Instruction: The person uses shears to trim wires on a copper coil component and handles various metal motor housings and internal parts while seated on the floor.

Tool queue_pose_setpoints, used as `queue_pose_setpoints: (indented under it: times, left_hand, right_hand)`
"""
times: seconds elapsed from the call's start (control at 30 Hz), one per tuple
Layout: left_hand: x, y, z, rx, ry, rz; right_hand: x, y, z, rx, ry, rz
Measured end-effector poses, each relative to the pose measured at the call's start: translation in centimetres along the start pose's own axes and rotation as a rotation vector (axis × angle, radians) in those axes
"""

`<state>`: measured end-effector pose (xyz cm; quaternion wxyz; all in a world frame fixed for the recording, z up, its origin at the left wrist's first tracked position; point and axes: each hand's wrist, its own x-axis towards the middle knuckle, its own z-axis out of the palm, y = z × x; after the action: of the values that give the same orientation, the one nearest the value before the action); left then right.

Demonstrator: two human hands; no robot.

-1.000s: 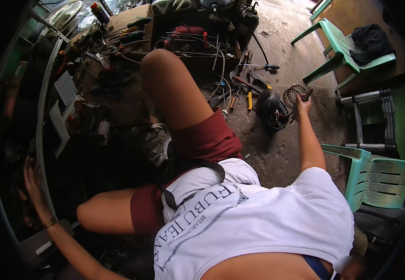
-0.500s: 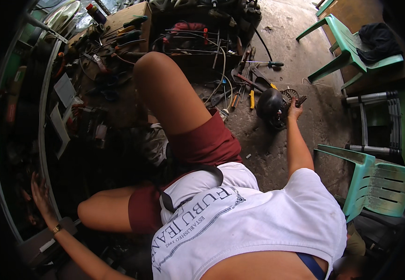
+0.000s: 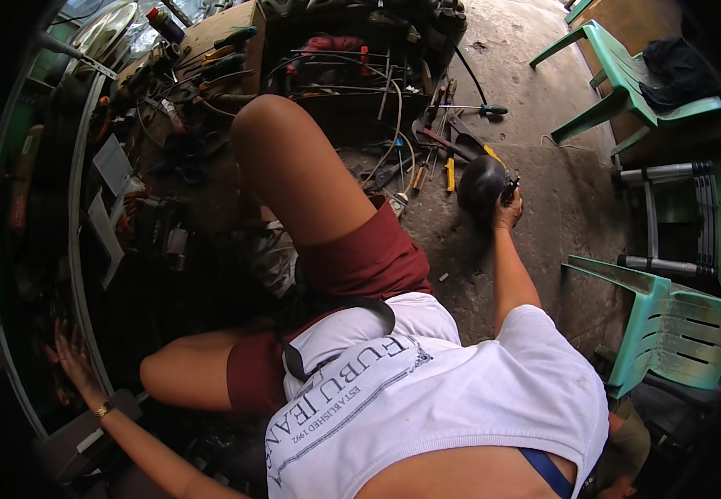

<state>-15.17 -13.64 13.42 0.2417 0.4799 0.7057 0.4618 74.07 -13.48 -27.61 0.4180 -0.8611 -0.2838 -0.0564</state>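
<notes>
My right hand reaches out to the floor on the right, its fingers closed on the dark fitting at the side of a black dome-shaped housing. What kind of machine part this is, I cannot make out. Beside it lie a yellow-handled tool, a screwdriver with a dark handle and several other hand tools. Far to the left, my left hand is held with fingers spread near a metal frame upright. Whether it touches the frame or the dark surface behind is unclear.
An open box of tools and cables stands ahead, beside a bench with pliers and screwdrivers. Green plastic chairs and a folded metal ladder stand at the right. Another person is partly visible at lower right.
The black housing has turned, so its ringed, slotted side no longer shows. My right hand has moved slightly nearer and lower with it. The left hand has shifted slightly down.
</notes>
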Motion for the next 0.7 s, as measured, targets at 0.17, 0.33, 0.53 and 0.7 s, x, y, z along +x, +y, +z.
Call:
queue_pose_setpoints:
  times: [0.17, 0.33, 0.53, 0.7]
  left_hand:
    - [-1.2, -0.4, 0.5, 0.042, 0.042, -0.006]
    - [-1.5, -1.9, -0.1, -0.041, 0.027, -0.042]
    - [-2.3, -2.3, -1.4, -0.074, 0.078, -0.091]
    - [-1.8, -3.0, -0.7, -0.106, 0.123, -0.080]
  right_hand:
    - [1.1, -0.5, -2.3, 0.085, -0.303, 0.051]
    - [1.6, -1.9, -5.2, -0.060, -0.376, -0.165]
    - [2.1, -2.6, -3.6, -0.459, -0.485, -0.178]
    - [5.1, -2.7, -3.0, -0.868, -0.881, -0.157]
